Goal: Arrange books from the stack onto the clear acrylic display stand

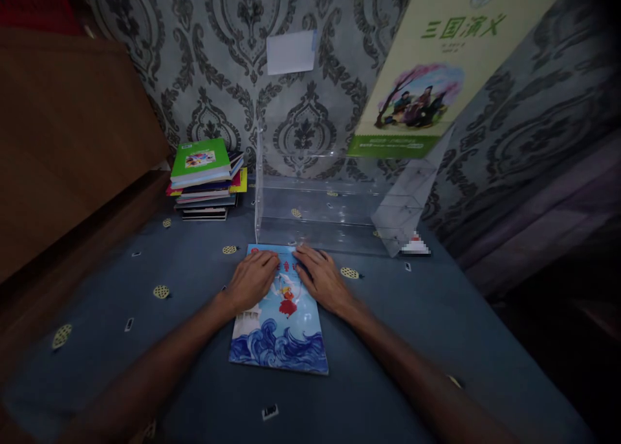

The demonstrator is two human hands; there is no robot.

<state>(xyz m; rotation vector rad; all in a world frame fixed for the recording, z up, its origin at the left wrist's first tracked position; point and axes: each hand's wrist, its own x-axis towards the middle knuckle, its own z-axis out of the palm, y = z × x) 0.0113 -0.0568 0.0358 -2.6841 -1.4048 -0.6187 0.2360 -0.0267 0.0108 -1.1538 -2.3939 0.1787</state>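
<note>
Grey damask-pattern wallpaper (pixel 233 62) fills the back; below it, a dark blue tablecloth with yellow pineapple prints (pixel 194 386) covers the work surface.

Thin light-blue paperback book with dark blue waves and a red-dressed figure on the cover (pixel 284 327): lower center of frame, flat on the cloth, cover up, top edge away from the wearer.

Left hand (pixel 253 279): on the upper left of the cover, palm down, fingers slightly bent, nothing grasped. Right hand (pixel 321 279): upper right of the cover, same pose, fingers near the top edge, not clenched, no grip. Hands sit apart, part of the red title showing between them.

Clear plastic display rack (pixel 320 233): center, just beyond the book's top edge; can't tell if they touch. Cream-and-green header board with an illustration and Chinese characters (pixel 441 62): upper right, tilted, lower edge by the rack's back.

Mixed stack of books (pixel 206 195): left of center, well apart from the hands, green-covered book (pixel 201 161) on top. White rectangular plate (pixel 290 52): top center, on the wallpaper. Brown wooden panel (pixel 72 140): left side. Pixelated patch (pixel 415 244): right of the rack's base.
</note>
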